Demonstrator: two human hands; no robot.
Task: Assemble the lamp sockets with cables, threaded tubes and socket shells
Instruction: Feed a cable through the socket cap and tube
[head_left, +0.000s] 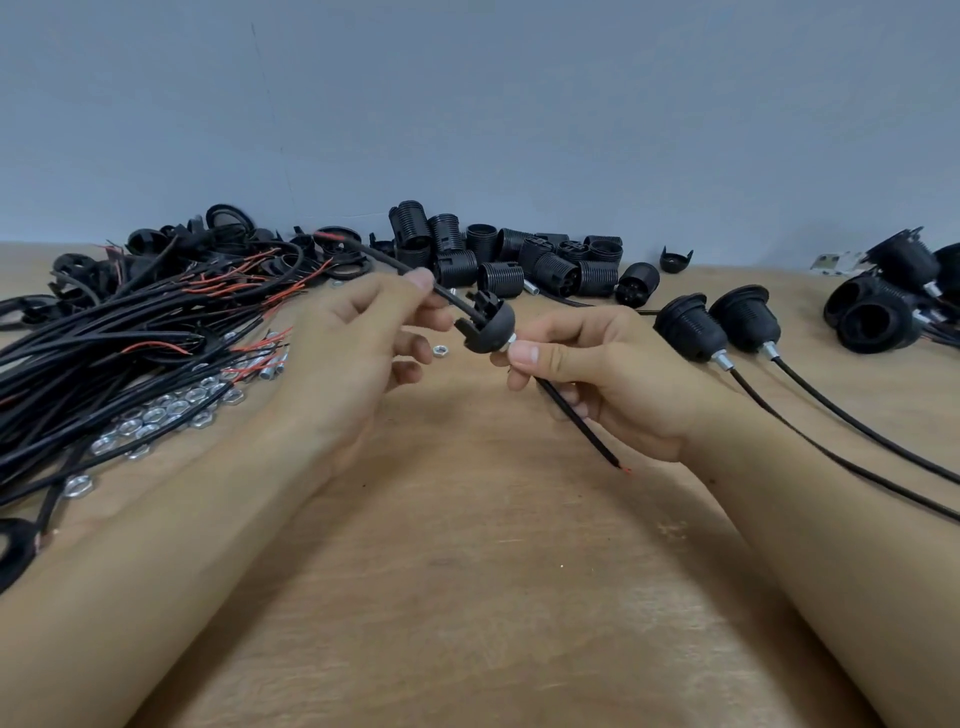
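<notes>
A black domed socket cap (493, 326) hangs above the table's middle, with a black cable (576, 423) threaded through it. My left hand (353, 343) pinches the cable just above the cap between thumb and forefinger. My right hand (597, 374) pinches the silver threaded tube (511, 340) at the cap's underside, and the cable's lower end runs out past its palm, red wire showing at the tip.
A heap of black cables with red wire ends (130, 338) lies at the left, silver nuts (166, 413) beside it. Threaded black socket shells (519, 260) line the back. Two assembled sockets (717, 325) with cables lie at the right, more stacked at the far right (893, 301).
</notes>
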